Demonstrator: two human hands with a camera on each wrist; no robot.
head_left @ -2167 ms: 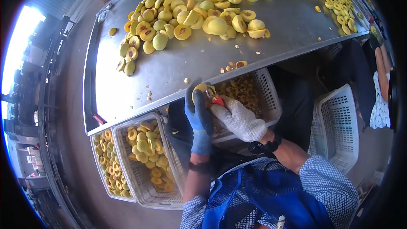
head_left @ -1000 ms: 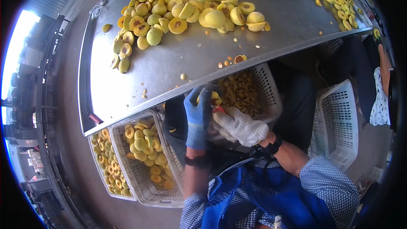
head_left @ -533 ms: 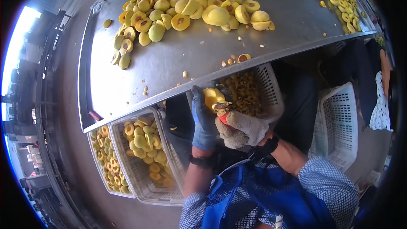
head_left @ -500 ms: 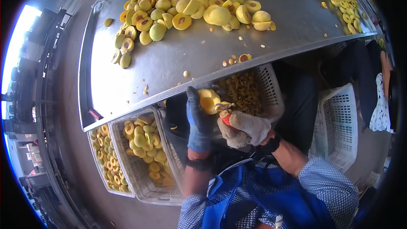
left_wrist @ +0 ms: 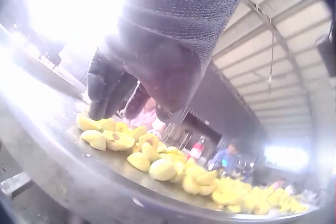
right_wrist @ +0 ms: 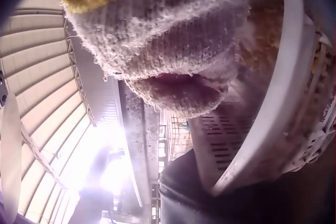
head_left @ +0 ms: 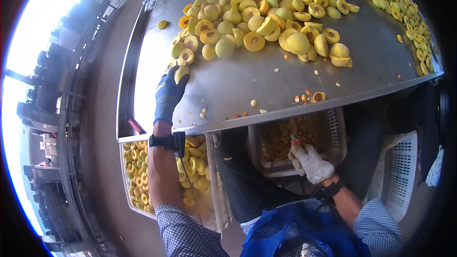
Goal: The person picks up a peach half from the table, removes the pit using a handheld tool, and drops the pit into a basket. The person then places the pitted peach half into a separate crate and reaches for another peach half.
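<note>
My left hand (head_left: 170, 90), in a dark blue coated glove, reaches to the near left end of a pile of yellow peach halves (head_left: 297, 44). Its fingertips and thumb lie around one peach half (head_left: 181, 73) on the metal table. In the left wrist view the fingers (left_wrist: 105, 90) point down over the fruit, with a gap between them and the thumb. My right hand (head_left: 310, 163), in a white knit glove, grips a small red-handled coring tool (head_left: 295, 142) with a metal tip. It is over a crate (head_left: 339, 126) of brown peach scraps below the table edge.
Crates of peach halves (head_left: 138, 176) stand at the lower left, partly behind the left forearm. A white crate (head_left: 399, 176) is on the right. Pits and bits lie along the table's front edge (head_left: 228, 124). More peach halves (head_left: 404, 16) lie far right.
The left hand has left the lap area for the pile; the hollowed peach half it held is gone from it. The right hand, still gripping the coring tool, has moved over the scrap crate.
</note>
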